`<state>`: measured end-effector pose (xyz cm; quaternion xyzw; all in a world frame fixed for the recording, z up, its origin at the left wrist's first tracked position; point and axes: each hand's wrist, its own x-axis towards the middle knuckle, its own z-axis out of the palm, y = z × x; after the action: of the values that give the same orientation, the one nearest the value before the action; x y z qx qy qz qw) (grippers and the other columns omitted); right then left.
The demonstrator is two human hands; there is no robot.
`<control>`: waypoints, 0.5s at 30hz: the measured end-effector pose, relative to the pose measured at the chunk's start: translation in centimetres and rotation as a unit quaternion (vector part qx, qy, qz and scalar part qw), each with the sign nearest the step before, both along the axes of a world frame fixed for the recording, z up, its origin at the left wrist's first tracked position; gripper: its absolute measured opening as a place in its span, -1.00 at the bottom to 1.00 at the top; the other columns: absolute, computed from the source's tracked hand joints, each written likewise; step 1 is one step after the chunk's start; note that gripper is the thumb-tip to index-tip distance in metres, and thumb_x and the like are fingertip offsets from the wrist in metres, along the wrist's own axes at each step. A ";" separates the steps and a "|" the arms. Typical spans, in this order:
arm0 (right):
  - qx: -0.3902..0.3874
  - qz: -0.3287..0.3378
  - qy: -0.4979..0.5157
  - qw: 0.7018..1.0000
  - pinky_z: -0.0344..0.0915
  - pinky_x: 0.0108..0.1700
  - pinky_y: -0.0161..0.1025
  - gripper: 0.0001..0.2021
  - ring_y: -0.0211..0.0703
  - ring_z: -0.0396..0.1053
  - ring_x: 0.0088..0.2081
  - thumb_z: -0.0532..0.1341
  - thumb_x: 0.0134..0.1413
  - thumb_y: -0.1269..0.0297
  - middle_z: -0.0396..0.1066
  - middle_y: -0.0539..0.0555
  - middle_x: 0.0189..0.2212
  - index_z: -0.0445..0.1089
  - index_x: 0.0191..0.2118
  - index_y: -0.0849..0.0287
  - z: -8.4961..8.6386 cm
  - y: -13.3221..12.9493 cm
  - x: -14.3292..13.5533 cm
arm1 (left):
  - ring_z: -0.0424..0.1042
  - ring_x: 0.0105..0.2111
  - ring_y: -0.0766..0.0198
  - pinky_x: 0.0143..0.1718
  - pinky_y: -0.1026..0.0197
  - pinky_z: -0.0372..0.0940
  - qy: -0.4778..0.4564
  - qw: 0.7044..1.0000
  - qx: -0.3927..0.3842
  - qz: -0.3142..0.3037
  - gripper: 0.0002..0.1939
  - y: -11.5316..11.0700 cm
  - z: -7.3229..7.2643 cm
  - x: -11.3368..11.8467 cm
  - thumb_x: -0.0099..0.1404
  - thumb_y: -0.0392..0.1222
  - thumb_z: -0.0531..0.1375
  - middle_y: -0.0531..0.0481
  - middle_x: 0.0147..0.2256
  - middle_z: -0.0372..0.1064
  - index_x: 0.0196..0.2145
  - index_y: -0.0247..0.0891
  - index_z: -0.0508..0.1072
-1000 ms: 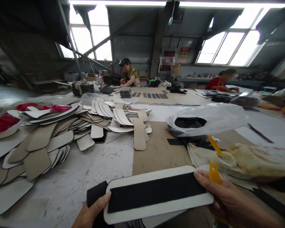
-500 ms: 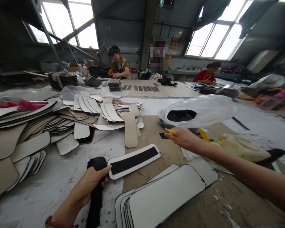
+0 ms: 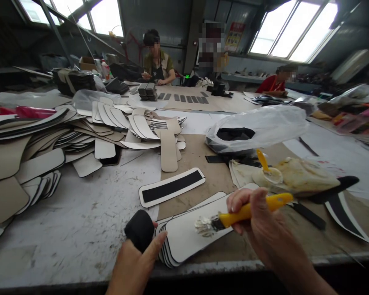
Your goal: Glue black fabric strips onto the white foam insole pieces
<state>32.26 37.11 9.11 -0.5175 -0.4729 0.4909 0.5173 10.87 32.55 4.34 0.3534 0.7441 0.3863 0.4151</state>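
My right hand (image 3: 258,213) is closed around the yellow handle of a brush (image 3: 242,213). Whitish paste coats the bristles, which are over the top white panel (image 3: 187,235) of a stack; whether they touch it I cannot tell. At the stack's left end, my left hand (image 3: 138,254) grips a folded black fabric strip (image 3: 140,229), its thumb beside the panel edges. Beyond the stack lies a single white panel with a black strip along its middle (image 3: 172,187).
Many loose white and beige panels (image 3: 49,164) are heaped on the left. At right are a paste-smeared container (image 3: 307,174) with another yellow handle (image 3: 262,159), and a clear plastic bag (image 3: 264,123) with black pieces. Co-workers (image 3: 158,61) sit across the table.
My right hand has come back toward me with the brush, from near the plastic bag to over the stack. My left hand has moved down and right to the stack's end, holding the black strip.
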 end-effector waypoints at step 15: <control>0.034 -0.039 -0.226 0.973 0.21 -0.40 -0.29 -0.72 -0.23 0.28 -0.50 0.12 0.08 0.09 0.26 -0.03 -0.58 0.25 -0.53 0.15 -3.5 -1.4 2.4 | 0.27 -0.02 -0.18 0.12 -0.05 -0.03 0.038 0.996 -0.023 -0.076 -0.52 -0.7 -2.0 1.3 0.03 0.11 0.13 -0.31 -0.16 0.42 -0.24 -0.35 0.41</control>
<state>34.71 35.69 5.63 -0.6149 -0.5737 0.3244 0.4331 12.13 31.83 2.35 0.4140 0.7389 0.3225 0.4226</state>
